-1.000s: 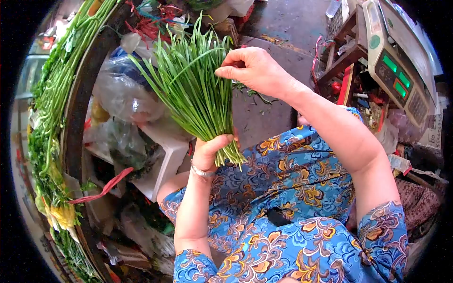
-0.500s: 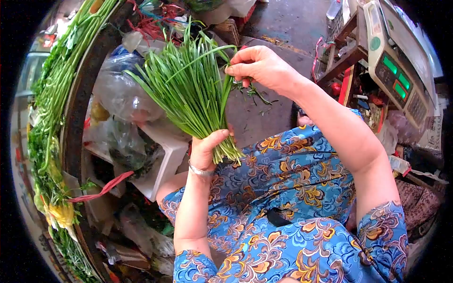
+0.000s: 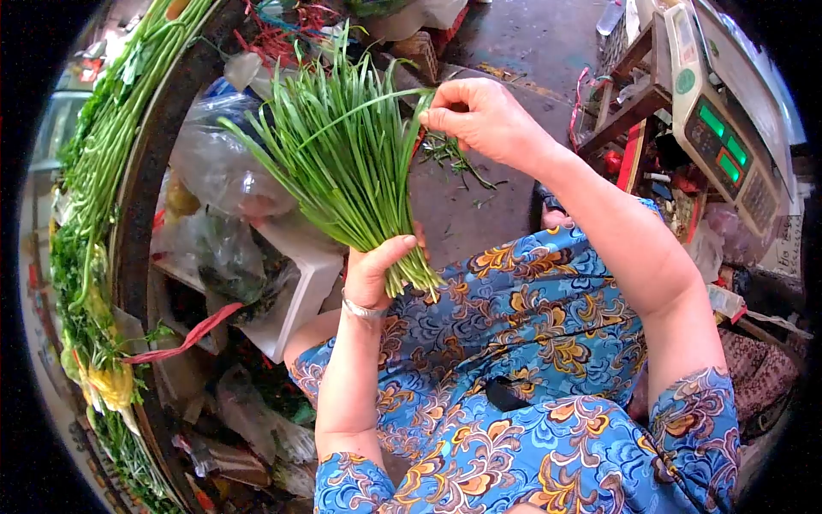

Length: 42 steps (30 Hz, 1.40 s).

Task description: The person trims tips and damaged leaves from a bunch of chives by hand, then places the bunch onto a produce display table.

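A thick bunch of long green leaves (image 3: 351, 154) fans out at the centre, its pale cut stems pointing down over the patterned clothing. My left hand (image 3: 377, 270) is wrapped round the bunch near the stem ends, thumb across the front. At the upper right side of the bunch, my right hand (image 3: 467, 111) pinches the tip of a single leaf with thumb and forefinger; the other fingers are curled.
Leafy greens (image 3: 103, 188) line a dark ledge at the left. Plastic bags (image 3: 227, 163) and a white foam box (image 3: 295, 308) lie beside it. A scale (image 3: 719, 128) with green digits stands at the right. Leaf scraps (image 3: 458, 163) lie on the floor beyond.
My right hand has moved slightly right, from beside the leaves to a pinch on one leaf tip, drawing it outward. My left hand has risen slightly with the bunch and keeps its hold.
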{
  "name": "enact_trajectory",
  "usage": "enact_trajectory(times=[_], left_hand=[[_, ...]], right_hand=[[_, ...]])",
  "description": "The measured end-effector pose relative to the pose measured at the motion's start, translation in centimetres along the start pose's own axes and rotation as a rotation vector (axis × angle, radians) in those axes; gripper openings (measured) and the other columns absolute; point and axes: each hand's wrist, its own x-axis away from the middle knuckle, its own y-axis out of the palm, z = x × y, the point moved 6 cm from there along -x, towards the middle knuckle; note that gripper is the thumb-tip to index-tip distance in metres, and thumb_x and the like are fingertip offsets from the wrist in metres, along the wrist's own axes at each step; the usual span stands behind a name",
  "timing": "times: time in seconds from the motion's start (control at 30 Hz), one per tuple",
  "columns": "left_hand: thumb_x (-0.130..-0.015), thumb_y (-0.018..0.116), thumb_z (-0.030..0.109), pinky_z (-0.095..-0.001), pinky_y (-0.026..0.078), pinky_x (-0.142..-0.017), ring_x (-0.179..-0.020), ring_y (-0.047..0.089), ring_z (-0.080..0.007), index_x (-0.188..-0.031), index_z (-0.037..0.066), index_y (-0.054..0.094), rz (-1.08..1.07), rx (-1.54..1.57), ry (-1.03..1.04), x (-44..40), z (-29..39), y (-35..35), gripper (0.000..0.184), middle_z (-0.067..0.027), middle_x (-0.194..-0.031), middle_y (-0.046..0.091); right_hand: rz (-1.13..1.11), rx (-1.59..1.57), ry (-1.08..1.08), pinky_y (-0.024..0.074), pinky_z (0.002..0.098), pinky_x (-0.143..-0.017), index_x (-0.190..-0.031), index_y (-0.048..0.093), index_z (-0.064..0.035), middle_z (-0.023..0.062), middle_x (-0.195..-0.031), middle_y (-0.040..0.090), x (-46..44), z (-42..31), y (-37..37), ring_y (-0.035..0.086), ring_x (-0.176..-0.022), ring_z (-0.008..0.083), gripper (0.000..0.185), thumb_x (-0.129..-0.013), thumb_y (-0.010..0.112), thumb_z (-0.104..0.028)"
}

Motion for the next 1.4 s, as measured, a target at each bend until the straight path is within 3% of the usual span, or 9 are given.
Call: enact_trajectory(times=[0.07,0.13,0.2,0.53,0.8,1.07,1.23,1.33,1.4], left_hand=[[-0.076,0.069,0.009,-0.0359,0.055,-0.068,-0.075,0.064,-0.0234,-0.124,-0.001,0.051,-0.04,0.005,0.052,0.1,0.6,0.8,0.053,-0.0117,-0.091,0.064],[-0.075,0.07,0.009,-0.0349,0.055,-0.066,-0.075,0.065,-0.0226,-0.119,-0.001,0.054,-0.042,0.04,0.056,-0.1,0.5,1.0,0.048,-0.0117,-0.09,0.065],[-0.073,0.071,0.008,-0.034,0.056,-0.065,-0.074,0.066,-0.0218,-0.113,-0.001,0.058,-0.044,0.075,0.058,-0.2,0.2,0.9,0.043,-0.0117,-0.09,0.066],[-0.073,0.066,0.007,-0.036,0.056,-0.067,-0.075,0.064,-0.024,-0.123,-0.002,0.052,-0.073,0.069,-0.056,-0.2,-0.9,1.2,0.053,-0.0129,-0.092,0.064],[-0.074,0.065,0.004,-0.0345,0.056,-0.067,-0.074,0.065,-0.0225,-0.133,0.001,0.046,-0.118,0.21,-0.078,-0.2,-0.6,1.3,0.062,-0.0113,-0.09,0.063],[-0.071,0.067,0.01,-0.0348,0.053,-0.065,-0.073,0.062,-0.0232,-0.13,0.001,0.049,-0.119,0.018,-0.091,-0.4,-0.8,1.5,0.062,-0.0125,-0.089,0.064],[-0.069,0.075,0.011,-0.0323,0.054,-0.069,-0.079,0.065,-0.0211,-0.116,0.0,0.058,-0.1,-0.027,-0.065,-0.3,-1.3,1.6,0.052,-0.0099,-0.095,0.067],[-0.07,0.081,0.013,-0.0313,0.054,-0.07,-0.082,0.065,-0.0207,-0.116,0.001,0.059,-0.118,-0.094,-0.08,-0.2,-1.7,2.4,0.053,-0.0091,-0.096,0.067],[-0.073,0.084,0.016,-0.0307,0.054,-0.069,-0.083,0.064,-0.0199,-0.115,0.002,0.059,-0.23,-0.059,-0.107,-0.2,-2.3,3.1,0.051,-0.0071,-0.095,0.067]], right_hand=[[0.123,0.156,-0.116,0.045,0.022,-0.061,-0.091,0.066,-0.0011,-0.0015,-0.075,0.058,0.2,-0.8,-0.4,0.053,-0.066,0.0067,0.015,-0.091,0.067,-0.016],[0.216,0.042,-0.47,0.0506,0.0338,-0.065,-0.091,0.068,-0.0017,0.0118,-0.078,0.065,0.7,-2.9,-0.3,0.063,-0.068,0.0226,0.016,-0.082,0.068,-0.015],[0.142,0.123,-0.562,0.0515,0.0364,-0.073,-0.093,0.069,-0.006,0.011,-0.084,0.063,1.0,-3.4,0.7,0.064,-0.082,0.0259,0.014,-0.083,0.068,-0.016],[0.017,0.474,-0.59,0.0512,0.0433,-0.073,-0.089,0.063,-0.0097,0.0106,-0.092,0.057,1.8,-3.5,2.5,0.062,-0.086,0.0327,0.01,-0.083,0.065,-0.018],[0.058,0.203,-0.525,0.0497,0.0392,-0.07,-0.081,0.061,-0.0022,0.0127,-0.08,0.061,1.3,-3.4,1.4,0.061,-0.077,0.0317,0.012,-0.079,0.064,-0.013],[-0.192,-0.065,-0.157,0.0454,0.0234,-0.058,-0.101,0.064,-0.0022,-0.0014,-0.077,0.059,1.2,-2.4,1.9,0.052,-0.067,0.0052,0.015,-0.087,0.06,-0.007],[-0.084,-0.141,-0.343,0.0462,0.0226,-0.062,-0.107,0.064,-0.0016,-0.0029,-0.075,0.057,1.0,-2.2,2.8,0.051,-0.07,0.0043,0.02,-0.087,0.062,-0.007],[0.096,0.209,-0.693,0.0536,0.0362,-0.07,-0.107,0.066,-0.0076,0.0129,-0.085,0.066,2.5,-4.7,4.3,0.066,-0.078,0.0278,0.023,-0.085,0.061,-0.014],[-0.039,0.439,-0.593,0.0532,0.0421,-0.068,-0.107,0.064,-0.0116,0.012,-0.083,0.06,3.7,-5.1,5.3,0.065,-0.08,0.0319,0.021,-0.087,0.059,-0.017]])
